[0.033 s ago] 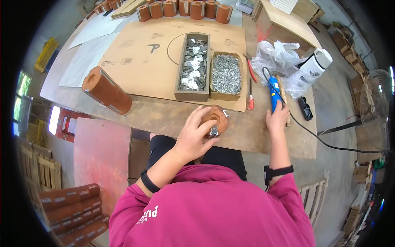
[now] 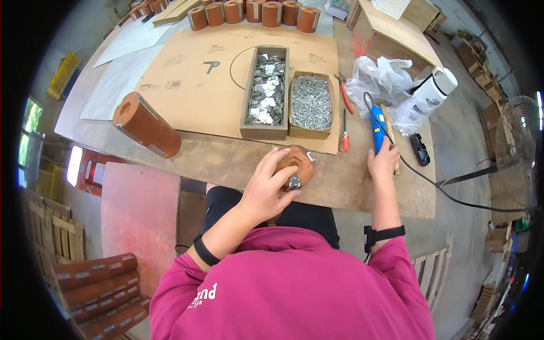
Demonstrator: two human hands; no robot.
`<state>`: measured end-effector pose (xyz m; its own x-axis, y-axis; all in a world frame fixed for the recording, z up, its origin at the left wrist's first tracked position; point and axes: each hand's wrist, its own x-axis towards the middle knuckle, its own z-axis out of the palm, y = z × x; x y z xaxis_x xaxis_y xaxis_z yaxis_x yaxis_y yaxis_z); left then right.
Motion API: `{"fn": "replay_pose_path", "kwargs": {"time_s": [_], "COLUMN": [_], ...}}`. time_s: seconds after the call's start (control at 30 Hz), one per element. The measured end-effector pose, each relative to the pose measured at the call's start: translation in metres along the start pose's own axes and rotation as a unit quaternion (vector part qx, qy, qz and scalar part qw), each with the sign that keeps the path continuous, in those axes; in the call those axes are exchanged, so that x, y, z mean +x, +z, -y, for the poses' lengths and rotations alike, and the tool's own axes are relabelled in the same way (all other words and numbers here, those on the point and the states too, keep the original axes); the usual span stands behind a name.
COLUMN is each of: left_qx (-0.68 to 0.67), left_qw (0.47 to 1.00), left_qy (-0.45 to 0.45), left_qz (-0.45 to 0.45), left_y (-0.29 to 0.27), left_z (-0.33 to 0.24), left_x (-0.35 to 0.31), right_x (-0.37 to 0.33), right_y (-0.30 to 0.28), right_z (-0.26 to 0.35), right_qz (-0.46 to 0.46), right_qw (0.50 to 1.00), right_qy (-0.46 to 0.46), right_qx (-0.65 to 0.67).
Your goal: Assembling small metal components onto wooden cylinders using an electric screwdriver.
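My left hand (image 2: 268,182) is closed around the side and top of a reddish-brown cylinder (image 2: 301,163) at the table's near edge. A hollow shows in the cylinder's top, and a small metal clip (image 2: 294,182) sits on its rim by my thumb. Over on the right, my right hand (image 2: 383,160) grips the near end of a blue electric screwdriver (image 2: 378,129) with a black cord. Its tip is hidden by my fingers. Beyond the cylinder stand a wooden box of flat metal pieces (image 2: 245,107) and a carton of screws (image 2: 309,133).
Another brown cylinder (image 2: 148,126) is at the left. Red-handled pliers (image 2: 346,98), a red screwdriver (image 2: 344,141), a black object (image 2: 420,149), plastic bags (image 2: 381,76) and a white bottle (image 2: 433,90) lie rightward. The black cord (image 2: 453,199) crosses the right edge.
My right hand and the near end of the blue electric screwdriver have shifted very slightly to the right. My left hand and the cylinder stay in place.
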<state>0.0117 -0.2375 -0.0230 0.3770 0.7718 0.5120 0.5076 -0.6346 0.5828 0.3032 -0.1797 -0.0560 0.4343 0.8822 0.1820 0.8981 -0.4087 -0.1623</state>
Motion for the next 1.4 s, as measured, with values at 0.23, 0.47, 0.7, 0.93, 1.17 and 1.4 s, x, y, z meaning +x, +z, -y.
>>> {"fn": "replay_pose_path", "kwargs": {"time_s": [0.23, 0.47, 0.7, 0.93, 1.17, 1.4], "left_qx": [-0.041, -0.052, -0.058, -0.047, -0.096, -0.074], "left_qw": [0.999, 0.998, 0.997, 0.997, 0.992, 0.994], "left_qy": [-0.013, -0.010, -0.004, 0.007, -0.050, -0.031], "left_qz": [-0.018, -0.018, -0.042, -0.059, -0.060, -0.071], "left_y": [0.003, 0.000, 0.002, 0.006, 0.005, 0.008], "left_z": [0.001, 0.003, 0.002, 0.003, 0.000, -0.001], "left_x": [0.000, -0.001, -0.002, -0.008, -0.007, -0.008], "right_x": [0.037, -0.002, -0.014, -0.018, -0.019, -0.018], "right_y": [0.001, 0.003, 0.015, 0.017, 0.018, 0.020], "right_z": [-0.025, -0.002, -0.005, -0.005, -0.004, -0.006], "right_qz": [0.148, 0.253, 0.206, 0.174, 0.166, 0.157], "right_qw": [0.982, 0.793, 0.742, 0.744, 0.746, 0.750], "right_qy": [0.019, 0.176, 0.143, 0.129, 0.117, 0.112], "right_qx": [0.115, 0.526, 0.621, 0.632, 0.634, 0.633]}}
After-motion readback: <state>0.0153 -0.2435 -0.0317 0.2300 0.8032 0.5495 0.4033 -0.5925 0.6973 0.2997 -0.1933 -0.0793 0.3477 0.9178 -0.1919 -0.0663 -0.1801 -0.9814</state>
